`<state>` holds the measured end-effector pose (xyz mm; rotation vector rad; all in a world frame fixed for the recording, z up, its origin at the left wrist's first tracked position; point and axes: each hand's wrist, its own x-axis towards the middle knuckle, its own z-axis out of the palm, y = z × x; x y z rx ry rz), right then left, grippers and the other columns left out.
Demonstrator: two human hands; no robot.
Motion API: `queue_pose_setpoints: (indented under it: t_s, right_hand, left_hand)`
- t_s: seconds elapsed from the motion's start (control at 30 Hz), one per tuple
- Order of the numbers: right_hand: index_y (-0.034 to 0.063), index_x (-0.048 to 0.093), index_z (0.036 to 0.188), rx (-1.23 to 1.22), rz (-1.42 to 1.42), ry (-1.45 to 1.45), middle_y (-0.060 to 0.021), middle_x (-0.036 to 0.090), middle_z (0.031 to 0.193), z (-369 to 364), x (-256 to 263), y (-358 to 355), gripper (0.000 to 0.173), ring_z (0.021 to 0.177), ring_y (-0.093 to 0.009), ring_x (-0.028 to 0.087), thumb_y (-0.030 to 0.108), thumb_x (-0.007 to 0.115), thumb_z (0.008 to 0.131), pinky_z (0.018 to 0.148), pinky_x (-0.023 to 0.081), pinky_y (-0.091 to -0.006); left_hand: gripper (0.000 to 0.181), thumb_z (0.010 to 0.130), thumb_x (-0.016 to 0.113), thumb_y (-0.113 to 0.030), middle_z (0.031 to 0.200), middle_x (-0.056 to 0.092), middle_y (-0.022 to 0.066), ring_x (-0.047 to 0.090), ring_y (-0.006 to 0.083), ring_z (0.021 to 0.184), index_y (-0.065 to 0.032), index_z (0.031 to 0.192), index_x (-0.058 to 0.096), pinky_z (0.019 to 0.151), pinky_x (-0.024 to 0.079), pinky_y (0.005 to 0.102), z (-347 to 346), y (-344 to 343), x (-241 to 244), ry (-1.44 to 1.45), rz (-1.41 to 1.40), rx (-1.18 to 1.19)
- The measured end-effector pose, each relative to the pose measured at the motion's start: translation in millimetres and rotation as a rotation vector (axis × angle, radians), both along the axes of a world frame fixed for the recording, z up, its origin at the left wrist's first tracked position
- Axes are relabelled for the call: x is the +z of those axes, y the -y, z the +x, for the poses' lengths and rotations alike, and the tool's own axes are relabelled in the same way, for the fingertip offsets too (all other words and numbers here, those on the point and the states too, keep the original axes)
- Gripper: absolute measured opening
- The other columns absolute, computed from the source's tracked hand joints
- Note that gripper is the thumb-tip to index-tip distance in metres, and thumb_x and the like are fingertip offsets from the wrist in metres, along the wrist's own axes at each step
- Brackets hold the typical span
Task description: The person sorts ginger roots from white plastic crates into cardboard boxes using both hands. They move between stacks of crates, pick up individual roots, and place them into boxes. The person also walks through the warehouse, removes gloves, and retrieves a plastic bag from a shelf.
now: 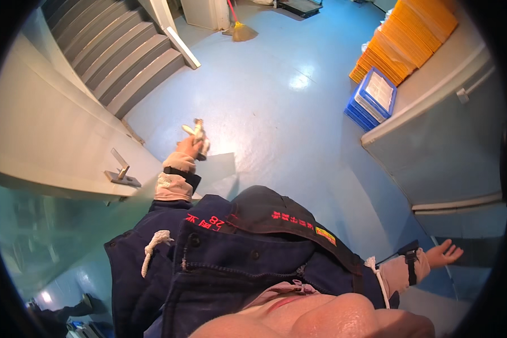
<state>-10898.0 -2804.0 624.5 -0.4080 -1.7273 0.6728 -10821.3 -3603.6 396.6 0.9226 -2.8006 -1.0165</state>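
My left hand [189,146] is out in front at the left, its fingers closed around a small cream-and-tan object [200,133]. Several parts stick out from this object, and blur hides exactly what it is. Near that forearm is a metal lever handle [122,174] on a pale door [63,126]. Away to the right, my right hand [444,253] hangs with its fingers apart and nothing in it, beside a grey wall panel. Both forearms wear pale sleeve covers with dark straps. A dark apron [274,211] and navy vest [152,262] cover my body.
Grey stairs [131,55] rise at the upper left. A broom [241,33] and a platform scale [299,6] stand far ahead. Stacked orange trays [401,42] and blue-and-white trays [372,101] line the right wall. Another person's leg [67,312] shows at the lower left.
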Motion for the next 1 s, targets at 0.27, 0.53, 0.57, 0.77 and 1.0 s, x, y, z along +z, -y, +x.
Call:
queue_pose_setpoints:
  t_s: [0.27,0.53,0.57,0.77,1.0]
  right_hand:
    - [0.0014,0.044,0.132,0.766,-0.145,0.282,-0.0117,0.050,0.130,-214.1,-109.0,142.9,0.041,0.114,-0.022,0.053,0.005,0.051,0.092,0.091,0.045,-0.0309]
    - [0.0058,0.053,0.126,0.802,-0.123,0.556,-0.0102,0.059,0.120,-310.6,-119.3,218.8,0.037,0.102,-0.018,0.061,0.005,0.055,0.089,0.082,0.048,-0.0283]
    - [0.0059,0.053,0.126,0.812,-0.128,0.570,-0.0101,0.060,0.119,-318.8,-121.7,227.0,0.037,0.100,-0.018,0.062,0.006,0.055,0.089,0.081,0.048,-0.0280]
    - [0.0044,0.056,0.122,1.018,-0.171,0.765,-0.0092,0.066,0.106,-360.9,-139.9,279.1,0.032,0.093,-0.015,0.064,0.009,0.056,0.090,0.079,0.050,-0.0264]
    - [0.0048,0.061,0.115,1.481,-0.140,0.898,-0.0117,0.067,0.103,-347.7,-211.2,450.7,0.031,0.091,-0.016,0.064,0.024,0.059,0.091,0.081,0.050,-0.0278]
  left_hand:
    - [0.033,0.085,0.060,-0.034,0.086,0.066,0.0156,0.064,0.0303,0.079,-0.0076,0.104,0.062,0.074,0.048,0.0390,-194.0,-62.0,-9.8,-0.020,0.227,-0.259]
    - [0.040,0.092,0.056,-0.029,0.093,0.065,0.0063,0.062,0.0145,0.082,0.0020,0.117,0.056,0.073,0.049,0.0283,-317.3,-50.6,-38.3,-0.162,0.775,-0.222]
    - [0.040,0.093,0.056,-0.029,0.095,0.065,0.0066,0.062,0.0150,0.083,0.0022,0.117,0.056,0.074,0.049,0.0287,-326.0,-52.4,-36.1,-0.174,0.797,-0.223]
    - [0.043,0.094,0.055,-0.022,0.107,0.062,0.0099,0.062,0.0180,0.092,0.0022,0.128,0.047,0.082,0.050,0.0322,-387.3,-79.3,-36.9,-0.394,1.108,-0.267]
    - [0.043,0.091,0.059,-0.015,0.115,0.060,0.0088,0.060,0.0178,0.099,0.0008,0.129,0.047,0.081,0.051,0.0318,-366.3,-73.0,-50.3,-0.470,1.367,-0.361]
